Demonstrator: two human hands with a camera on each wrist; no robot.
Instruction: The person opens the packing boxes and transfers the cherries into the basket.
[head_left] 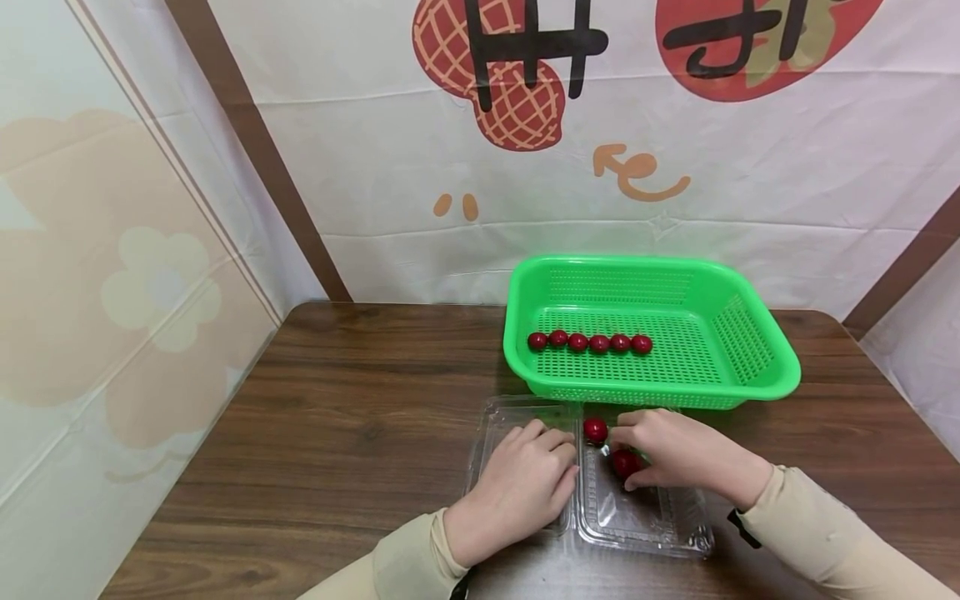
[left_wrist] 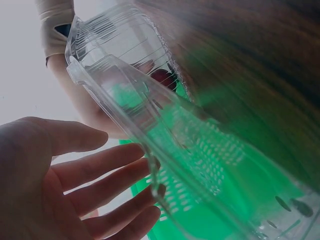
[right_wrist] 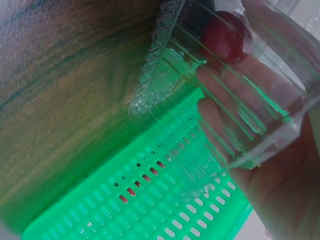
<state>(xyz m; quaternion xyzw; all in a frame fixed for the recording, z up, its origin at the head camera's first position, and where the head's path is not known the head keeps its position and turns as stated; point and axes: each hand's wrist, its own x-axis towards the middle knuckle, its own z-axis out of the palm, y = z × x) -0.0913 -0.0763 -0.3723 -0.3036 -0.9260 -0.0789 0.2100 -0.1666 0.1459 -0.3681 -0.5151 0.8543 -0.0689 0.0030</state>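
Observation:
A clear plastic clamshell box (head_left: pixel 637 533) lies unfolded on the table, its two halves side by side. My right hand (head_left: pixel 686 450) reaches into the right half and pinches a round, glossy dark-red fruit (head_left: pixel 625 463) between thumb and fingers; the right wrist view shows that fruit (right_wrist: pixel 227 40) through the clear wall. A second red fruit (head_left: pixel 596 430) sits in the same half, near its far left corner. Over the left half rests my left hand (head_left: pixel 521 483), fingers relaxed and holding nothing. Its fingertips (left_wrist: pixel 150 162) touch the box's plastic edge in the left wrist view.
Behind the box stands a green perforated basket (head_left: pixel 783 379), against its far edge. Inside it, several red fruits (head_left: pixel 599 343) lie in a row toward the left. The brown wooden table (head_left: pixel 322 433) reaches back to a printed cloth wall (head_left: pixel 360 167).

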